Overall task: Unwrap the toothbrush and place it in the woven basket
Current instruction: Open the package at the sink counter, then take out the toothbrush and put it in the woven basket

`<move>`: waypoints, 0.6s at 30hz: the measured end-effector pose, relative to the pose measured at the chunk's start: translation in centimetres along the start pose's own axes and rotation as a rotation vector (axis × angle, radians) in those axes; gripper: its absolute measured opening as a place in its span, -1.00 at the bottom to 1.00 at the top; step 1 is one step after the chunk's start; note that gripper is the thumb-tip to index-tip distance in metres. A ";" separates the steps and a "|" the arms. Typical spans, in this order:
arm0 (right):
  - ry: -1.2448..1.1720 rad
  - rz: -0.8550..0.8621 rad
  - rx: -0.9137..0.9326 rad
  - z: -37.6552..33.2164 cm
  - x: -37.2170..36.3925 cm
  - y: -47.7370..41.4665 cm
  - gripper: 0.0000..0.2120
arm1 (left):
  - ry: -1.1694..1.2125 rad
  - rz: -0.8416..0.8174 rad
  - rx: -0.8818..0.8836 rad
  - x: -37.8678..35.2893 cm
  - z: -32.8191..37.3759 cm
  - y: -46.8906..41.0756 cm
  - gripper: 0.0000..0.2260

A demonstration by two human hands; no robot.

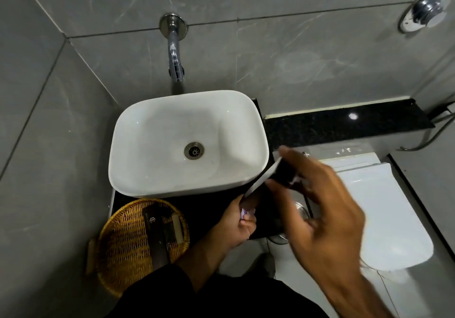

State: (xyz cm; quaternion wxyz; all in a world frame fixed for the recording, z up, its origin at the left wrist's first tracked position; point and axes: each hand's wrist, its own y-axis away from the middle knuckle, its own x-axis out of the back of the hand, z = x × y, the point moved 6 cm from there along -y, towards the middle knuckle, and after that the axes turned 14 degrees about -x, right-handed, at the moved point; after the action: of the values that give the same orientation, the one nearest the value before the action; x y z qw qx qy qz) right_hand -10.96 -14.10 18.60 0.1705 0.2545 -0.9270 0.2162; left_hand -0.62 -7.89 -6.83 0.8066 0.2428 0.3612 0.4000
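Note:
My left hand (236, 221) and my right hand (317, 209) both grip a long, thin dark package with a white face, the wrapped toothbrush (264, 178), in front of the sink's right corner. The left hand pinches its lower end, where a bit of pale purple shows. The right hand, blurred, holds its upper end. The toothbrush itself is hidden inside the wrapper. The round woven basket (118, 246) sits at the lower left on the dark counter, with dark packets lying in it.
A white basin (147, 130) with a drain stands on a black counter (204, 209), under a chrome wall tap (175, 54). To the right is a white toilet lid (384, 214) and a black granite ledge (344, 123). Grey tiled walls surround the corner.

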 end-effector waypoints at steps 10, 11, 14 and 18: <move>0.011 0.089 -0.259 8.9 2.4 3.1 -0.62 | 0.223 0.071 0.054 -4.3 1.8 -1.9 -0.64; 0.025 0.003 -0.344 11.0 1.6 4.0 -0.54 | 0.229 0.054 0.038 -5.0 2.1 -2.1 -0.56; 0.214 -0.234 -0.429 15.7 0.0 5.7 -0.42 | 0.069 -0.053 0.026 -8.1 2.3 -2.1 -0.42; 0.320 -0.321 -0.477 20.6 -0.9 6.9 -0.57 | 0.135 -0.025 -0.026 -11.1 1.1 -2.1 -0.67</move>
State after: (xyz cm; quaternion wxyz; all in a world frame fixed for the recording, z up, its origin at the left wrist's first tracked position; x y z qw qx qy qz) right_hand -18.19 -18.40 -1.40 0.4008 0.3130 -0.8611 0.0005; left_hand -3.40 -18.27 -3.25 0.7883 0.2003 0.4125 0.4102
